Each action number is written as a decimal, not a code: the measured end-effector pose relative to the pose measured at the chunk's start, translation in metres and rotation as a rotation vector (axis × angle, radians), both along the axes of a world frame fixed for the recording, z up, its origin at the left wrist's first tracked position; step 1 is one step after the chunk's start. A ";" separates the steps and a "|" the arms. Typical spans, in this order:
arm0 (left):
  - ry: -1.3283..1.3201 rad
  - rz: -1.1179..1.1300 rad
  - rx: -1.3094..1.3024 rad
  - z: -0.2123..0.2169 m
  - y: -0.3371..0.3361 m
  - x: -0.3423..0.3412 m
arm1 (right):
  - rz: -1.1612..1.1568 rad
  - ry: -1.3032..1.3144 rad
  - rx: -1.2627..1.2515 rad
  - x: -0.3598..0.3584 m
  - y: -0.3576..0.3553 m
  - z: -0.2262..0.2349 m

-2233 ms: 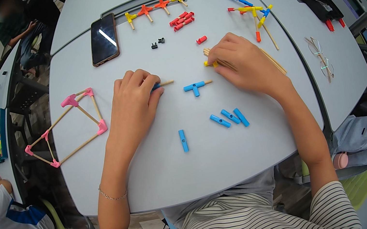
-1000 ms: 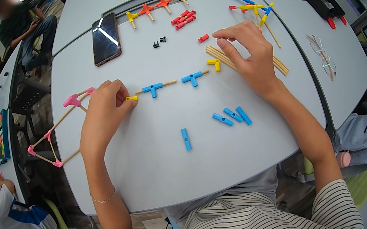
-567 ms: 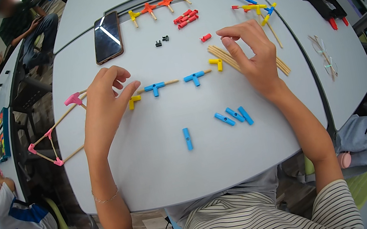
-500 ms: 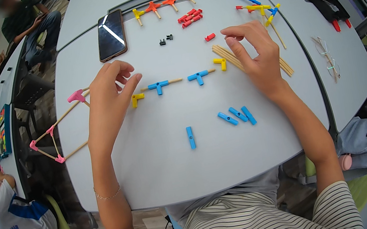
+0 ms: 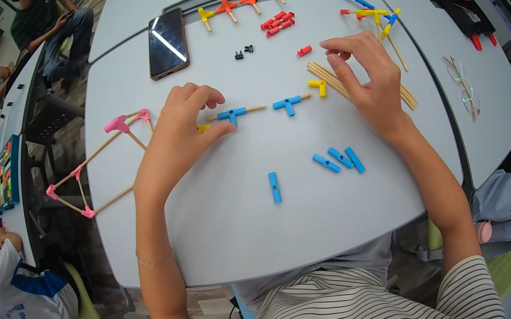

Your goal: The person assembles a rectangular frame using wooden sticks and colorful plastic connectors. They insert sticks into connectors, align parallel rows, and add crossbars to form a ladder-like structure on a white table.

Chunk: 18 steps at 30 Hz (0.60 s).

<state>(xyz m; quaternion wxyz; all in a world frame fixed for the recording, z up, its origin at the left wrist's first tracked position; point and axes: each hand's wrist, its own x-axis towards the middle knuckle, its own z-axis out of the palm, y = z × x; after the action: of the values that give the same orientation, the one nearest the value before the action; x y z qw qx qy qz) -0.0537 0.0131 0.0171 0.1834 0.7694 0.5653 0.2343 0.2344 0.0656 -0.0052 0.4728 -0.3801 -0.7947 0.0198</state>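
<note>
Nearest me on the counter [image 5: 235, 238], a straight blue connector [image 5: 275, 187] is lying on the near side of the left blue T-connector [image 5: 232, 114] and a little to its right, its long axis pointing away from me. Farther right of that T-connector, three slanting blue connectors [image 5: 339, 157] are lying side by side.

My left grip [image 5: 181, 123] is hanging spread just left of the T-connector, pinching nothing that I can see. The wooden stick [image 5: 256, 108] through the T-connector is running left to right, its left end pointing into the gap between my thumb and fingers. The T's stem is facing me, close by my thumb tip; whether they are touching, I cannot tell. A yellow connector [image 5: 203, 127], mostly hidden by my hand, is showing left of the T-connector.

My right grip [image 5: 378, 86] is sitting well to the right of the T-connector, also spread and holding nothing visible, so my left is being the nearer hand. Beneath the right one, a bundle of wooden sticks [image 5: 409, 97] is slanting from far left to near right. Between the T-connector and that bundle, the right blue T-connector [image 5: 287, 104] and a yellow elbow connector [image 5: 319, 88] are lying.

Beyond the T-connector, two black clips [image 5: 239, 55] are lying, and a smartphone [image 5: 167, 42] is resting farther left.
</note>
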 end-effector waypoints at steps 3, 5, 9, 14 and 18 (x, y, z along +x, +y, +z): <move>0.042 -0.011 -0.045 -0.003 0.000 0.001 | 0.015 0.002 -0.010 -0.001 -0.001 0.000; 0.003 0.001 -0.075 -0.006 0.002 0.004 | 0.026 -0.009 -0.016 -0.002 -0.002 -0.001; 0.008 -0.010 -0.082 -0.006 0.004 0.007 | 0.048 -0.024 -0.013 -0.004 -0.004 -0.001; -0.057 -0.067 0.112 -0.002 0.004 0.011 | 0.109 0.026 -0.101 -0.003 -0.004 -0.002; -0.166 -0.194 0.341 -0.003 0.001 0.023 | 0.369 0.372 -0.648 -0.013 -0.018 0.011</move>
<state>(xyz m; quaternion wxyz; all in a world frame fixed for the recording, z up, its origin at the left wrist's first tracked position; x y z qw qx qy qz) -0.0303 0.0140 0.0137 0.1184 0.8182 0.4236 0.3702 0.2215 0.0472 0.0058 0.4527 -0.3503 -0.7032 0.4217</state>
